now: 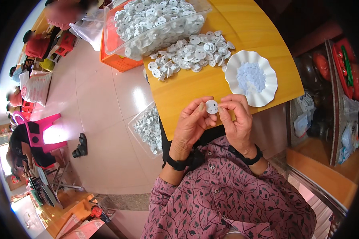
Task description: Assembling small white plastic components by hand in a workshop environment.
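A small white round plastic disc (212,106) with slots in its face is held up over the table's near edge. My left hand (190,124) pinches it between thumb and fingers. At the disc's right rim, my right hand (238,119) has its thumb and forefinger pressed together; whether a tiny piece sits between them is hidden. Beyond my hands lies a loose pile of similar white plastic pieces (195,52). To the right of that pile stands a white scalloped plate (269,88) with a heap of tiny pale pieces (251,76) in it.
A clear tub (159,24) full of white pieces rests over an orange crate (117,63) at the table's (251,24) far left. Below the left edge, another clear bin (150,148) holds more. Shelves (323,159) stand right; a pink stool (48,133) and seated people are left.
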`<state>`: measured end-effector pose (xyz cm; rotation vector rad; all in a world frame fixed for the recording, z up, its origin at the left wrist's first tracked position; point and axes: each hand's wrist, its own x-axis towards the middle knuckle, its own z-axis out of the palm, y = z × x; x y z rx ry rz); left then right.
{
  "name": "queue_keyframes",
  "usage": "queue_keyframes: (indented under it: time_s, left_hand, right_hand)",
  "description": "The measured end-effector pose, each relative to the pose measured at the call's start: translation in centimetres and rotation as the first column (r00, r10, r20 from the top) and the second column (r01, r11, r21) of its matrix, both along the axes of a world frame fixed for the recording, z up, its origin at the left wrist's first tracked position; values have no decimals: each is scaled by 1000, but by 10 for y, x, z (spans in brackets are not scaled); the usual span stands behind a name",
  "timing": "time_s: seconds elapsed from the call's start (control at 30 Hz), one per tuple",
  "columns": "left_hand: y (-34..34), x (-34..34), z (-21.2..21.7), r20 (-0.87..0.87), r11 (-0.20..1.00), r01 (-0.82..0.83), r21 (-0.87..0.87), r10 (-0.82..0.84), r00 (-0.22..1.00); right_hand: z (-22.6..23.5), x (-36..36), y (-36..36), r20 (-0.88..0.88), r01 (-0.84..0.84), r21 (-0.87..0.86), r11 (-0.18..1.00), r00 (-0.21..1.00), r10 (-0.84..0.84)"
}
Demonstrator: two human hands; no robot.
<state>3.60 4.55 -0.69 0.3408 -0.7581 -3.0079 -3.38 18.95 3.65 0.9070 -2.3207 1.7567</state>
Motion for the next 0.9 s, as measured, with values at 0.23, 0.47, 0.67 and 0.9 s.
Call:
queue_keyframes:
  time_s: [0.23,0.47,0.67,0.9]
  left_hand:
    - [1,0,-1,9,999,21,-33,-21,1000]
    - [1,0,-1,14,999,11,-52,-10,1000]
    - [0,3,-3,-20,999,20,-33,-20,1000]
    - [-5,7,-3,-69,981,60,-186,-74,995]
  right_hand:
    - [-1,1,-1,18,-33,6,999,999,33]
    - [-2,2,-2,23,-43,19,999,999,42]
    - [-2,0,-2,-65,-36,59,998,997,39]
    - [2,-1,0,-165,-35,91,995,985,50]
